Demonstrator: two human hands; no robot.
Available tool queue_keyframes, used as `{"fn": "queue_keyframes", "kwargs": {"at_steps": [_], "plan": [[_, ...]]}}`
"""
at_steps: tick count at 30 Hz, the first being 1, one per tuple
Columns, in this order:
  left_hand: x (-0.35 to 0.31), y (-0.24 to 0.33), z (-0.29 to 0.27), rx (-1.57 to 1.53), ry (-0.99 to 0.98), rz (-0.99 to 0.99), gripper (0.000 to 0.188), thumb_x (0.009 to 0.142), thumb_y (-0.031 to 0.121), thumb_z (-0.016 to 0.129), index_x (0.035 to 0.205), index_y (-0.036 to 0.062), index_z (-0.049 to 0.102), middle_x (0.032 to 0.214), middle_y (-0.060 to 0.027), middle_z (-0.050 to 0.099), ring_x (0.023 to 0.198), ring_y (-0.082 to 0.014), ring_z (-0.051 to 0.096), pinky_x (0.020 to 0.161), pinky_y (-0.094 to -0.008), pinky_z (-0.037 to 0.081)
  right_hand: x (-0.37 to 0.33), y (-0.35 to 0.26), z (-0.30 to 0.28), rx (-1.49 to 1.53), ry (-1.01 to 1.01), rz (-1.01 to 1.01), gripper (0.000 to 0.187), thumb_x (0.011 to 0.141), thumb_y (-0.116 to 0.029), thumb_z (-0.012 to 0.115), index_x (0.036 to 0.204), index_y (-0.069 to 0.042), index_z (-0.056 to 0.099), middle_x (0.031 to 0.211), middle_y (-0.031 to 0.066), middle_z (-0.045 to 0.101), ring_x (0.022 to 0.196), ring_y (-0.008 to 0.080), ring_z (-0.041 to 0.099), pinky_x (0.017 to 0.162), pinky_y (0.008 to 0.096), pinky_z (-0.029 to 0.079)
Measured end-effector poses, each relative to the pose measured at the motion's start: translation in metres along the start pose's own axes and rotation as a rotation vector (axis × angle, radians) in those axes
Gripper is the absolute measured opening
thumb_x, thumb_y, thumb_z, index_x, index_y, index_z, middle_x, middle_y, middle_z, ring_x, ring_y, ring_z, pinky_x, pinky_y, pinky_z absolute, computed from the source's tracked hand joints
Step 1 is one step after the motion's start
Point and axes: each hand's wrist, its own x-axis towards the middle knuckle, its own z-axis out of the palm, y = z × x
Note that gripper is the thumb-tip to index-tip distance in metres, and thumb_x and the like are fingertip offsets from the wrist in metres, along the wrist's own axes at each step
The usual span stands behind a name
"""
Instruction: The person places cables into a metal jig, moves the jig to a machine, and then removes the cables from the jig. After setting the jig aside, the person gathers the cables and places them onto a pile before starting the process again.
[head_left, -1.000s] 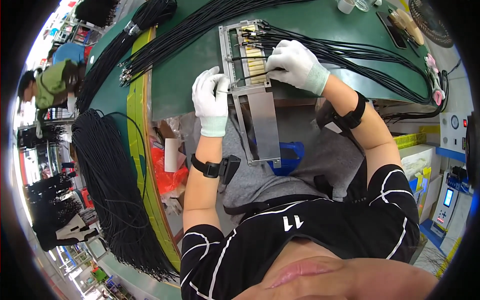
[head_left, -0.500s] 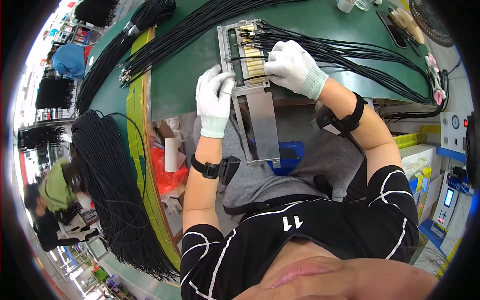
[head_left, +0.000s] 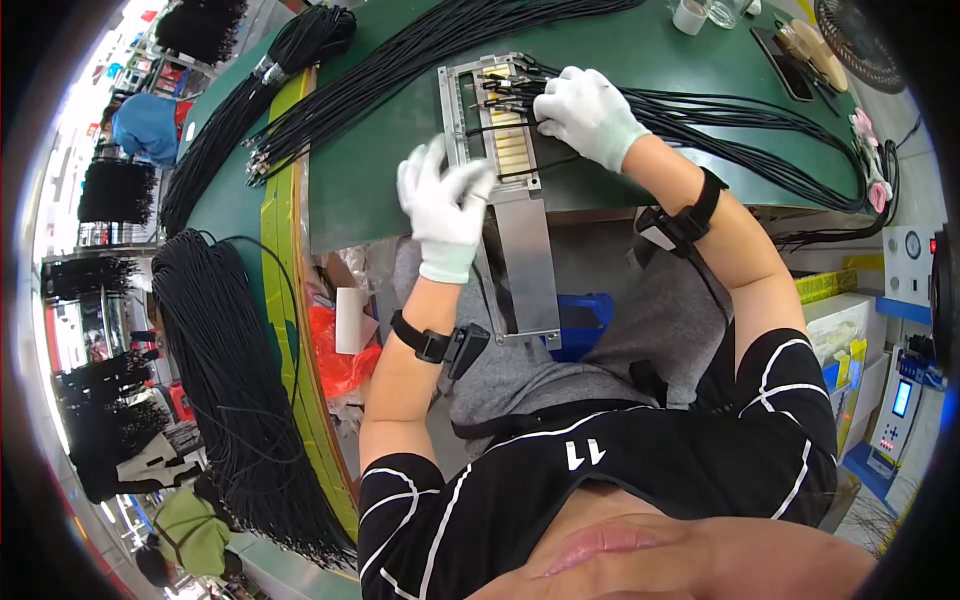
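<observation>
On the green table stands a metal fixture [head_left: 449, 110] with a row of yellowish slots [head_left: 512, 150]. Thin black cables [head_left: 690, 110] run into its upper slots from the right. My right hand [head_left: 590, 115], in a white glove, is closed over the slots' right side, with its fingertips pinching a black cable [head_left: 490, 129] that crosses the fixture. Beside the fixture's left rail is my gloved left hand [head_left: 440, 205], fingers apart and slightly blurred. Its thumb side is close to the end of another black cable [head_left: 545, 165] lying across the lowest slots.
A long cable bundle [head_left: 370, 85] lies along the back left. Another thick bundle [head_left: 225, 370] hangs over the left edge near yellow tape [head_left: 285, 260]. A phone [head_left: 782, 62], a tape roll [head_left: 690, 16] and a fan [head_left: 858, 45] are at the far right.
My left hand has spread its fingers and shifted slightly right and down. My right hand has moved up along the slots. The view has shifted slightly.
</observation>
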Motion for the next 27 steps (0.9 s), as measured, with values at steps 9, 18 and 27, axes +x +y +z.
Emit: {"fn": "queue_keyframes", "kwargs": {"at_steps": [9,18,27], "plan": [[0.002,-0.003,-0.001,-0.301,0.097,-0.120,0.014,0.079,0.018,0.076,0.080,0.0059,0.069,0.117,-0.0149,0.065,0.119,-0.0367,0.052,0.101,-0.0440,0.041,-0.007,-0.007,-0.002,0.385,0.064,-0.126,0.024,0.076,-0.032,0.075,0.086,-0.012,0.067,0.087,0.0033,0.064,0.096,0.0286,0.058,0.080,0.0415,0.048],[0.001,0.007,-0.008,-0.381,0.025,-0.018,0.009,0.079,0.011,0.074,0.079,0.0039,0.068,0.115,-0.0139,0.066,0.118,-0.0337,0.052,0.100,-0.0419,0.041,-0.002,-0.044,-0.004,0.640,-0.009,-0.168,0.025,0.076,-0.033,0.074,0.088,-0.013,0.067,0.080,0.0033,0.065,0.086,0.0268,0.061,0.076,0.0385,0.048],[-0.007,-0.006,-0.003,-0.473,0.001,-0.099,0.005,0.085,0.003,0.068,0.083,-0.0003,0.067,0.120,-0.0169,0.062,0.113,-0.0266,0.056,0.099,-0.0369,0.042,-0.006,-0.057,-0.004,0.297,0.195,-0.249,0.016,0.077,-0.026,0.074,0.085,-0.014,0.067,0.079,0.0044,0.064,0.083,0.0259,0.061,0.074,0.0386,0.049]]}}
